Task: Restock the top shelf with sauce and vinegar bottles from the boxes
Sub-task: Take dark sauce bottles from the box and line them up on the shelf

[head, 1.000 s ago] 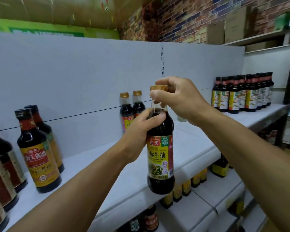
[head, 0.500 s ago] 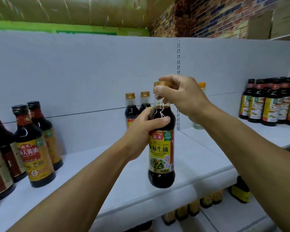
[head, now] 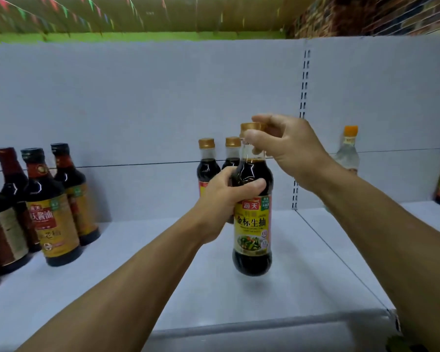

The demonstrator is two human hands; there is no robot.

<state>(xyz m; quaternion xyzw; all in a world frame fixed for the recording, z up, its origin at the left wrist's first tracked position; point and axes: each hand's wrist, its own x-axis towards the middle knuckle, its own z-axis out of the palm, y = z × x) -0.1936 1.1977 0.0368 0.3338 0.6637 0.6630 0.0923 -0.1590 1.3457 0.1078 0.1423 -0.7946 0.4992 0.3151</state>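
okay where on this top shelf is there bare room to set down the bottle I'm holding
Bare shelf runs between the dark-capped bottles at left and the held bottle, in front of the two gold-capped bottles. More lies right of the seam, before the clear bottle. The left end is crowded.

We see soft, even overhead light, small glints on the dark bottles [head: 52, 212], motion blur and wide-angle bending at the edges.

Both bare forearms reaching forward and up from the lower corners. Left hand [head: 222, 199] wrapped round the shoulder of a soy sauce bottle [head: 252, 224], thumb across its front. Right hand [head: 287, 148] above, fingertips pinching the gold cap [head: 252, 127], wrist bent.
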